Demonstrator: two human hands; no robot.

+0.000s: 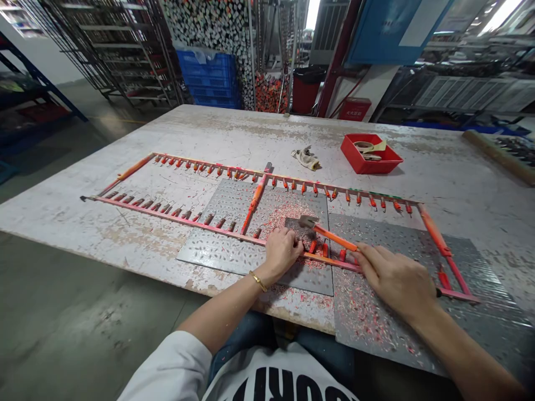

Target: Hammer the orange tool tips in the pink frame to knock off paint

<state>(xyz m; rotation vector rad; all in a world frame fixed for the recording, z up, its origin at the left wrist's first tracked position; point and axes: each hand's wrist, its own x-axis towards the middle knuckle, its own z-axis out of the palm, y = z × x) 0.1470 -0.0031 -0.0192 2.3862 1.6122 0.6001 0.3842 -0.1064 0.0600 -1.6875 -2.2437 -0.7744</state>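
Observation:
A long rack frame (200, 224), spattered pink and orange, lies flat with rows of small paint-covered hooks (208, 219) along its bars. My left hand (283, 250) is curled closed over the near bar, its fingertips beside the hooks; anything small inside the fingers is hidden. My right hand (395, 275) is wrapped around the orange handle of a hammer (334, 238). The hammer's metal head is just above the near bar, ahead of my left fingers. Pink and orange paint chips (288, 213) are heaped around the head and scattered below the bar.
Grey metal sheets (221, 253) lie under the frame on the worn white table (167, 128). Farther back are a crumpled cloth (307, 158) and a red tray (376, 166) holding a tape roll. Blue crates (211, 78) and storage racks stand beyond the table.

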